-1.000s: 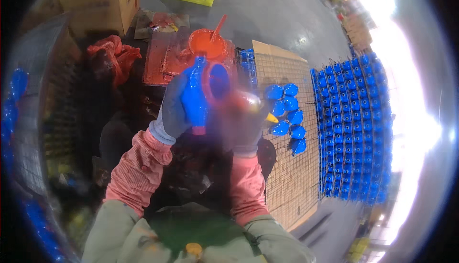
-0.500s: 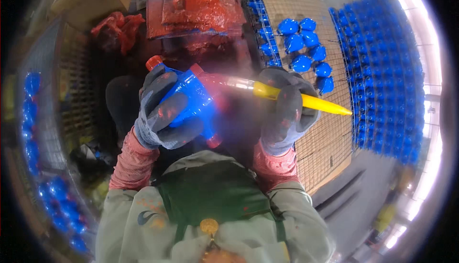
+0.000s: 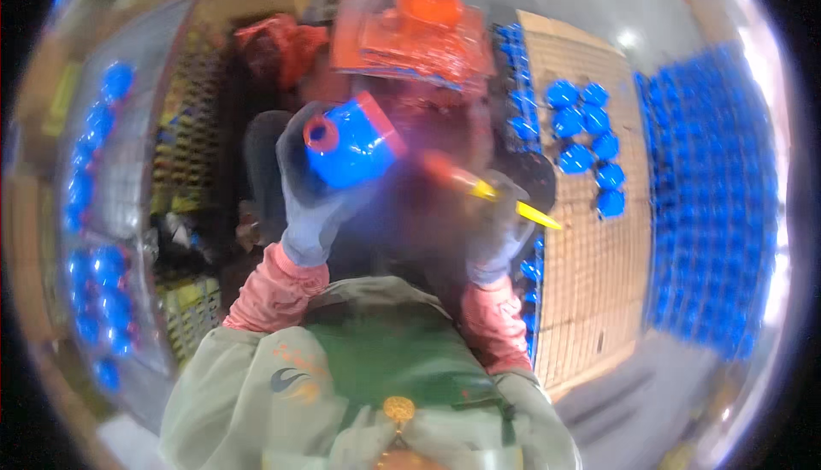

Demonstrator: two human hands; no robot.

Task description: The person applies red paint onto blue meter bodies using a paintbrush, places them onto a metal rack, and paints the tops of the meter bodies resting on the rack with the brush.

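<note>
In my gloved left hand [image 3: 310,222], fingers wrapped round its far side, is a glossy blue housing-like part [image 3: 349,152]. It has a round red-rimmed opening at its left and a red band along its upper right edge. My gloved right hand [image 3: 496,235] is closed round a paintbrush [image 3: 537,215] with a yellow handle and red-covered bristles. The brush tip points left toward the part, with a gap between them. Motion blurs the right fingers and the bristles.
Ahead stands a red paint container [image 3: 429,6] on a red-smeared stack [image 3: 410,51]. Beside it lies a crumpled red plastic bag [image 3: 278,47]. At right, several blue parts [image 3: 575,159] rest on cardboard under wire mesh [image 3: 590,299], beside dense blue rows [image 3: 710,188]. More blue parts [image 3: 109,290] lie at left.
The blue part has turned in my left hand, so its round red opening now faces up toward me. The brush has drawn back from the red edge. The whole view has shifted.
</note>
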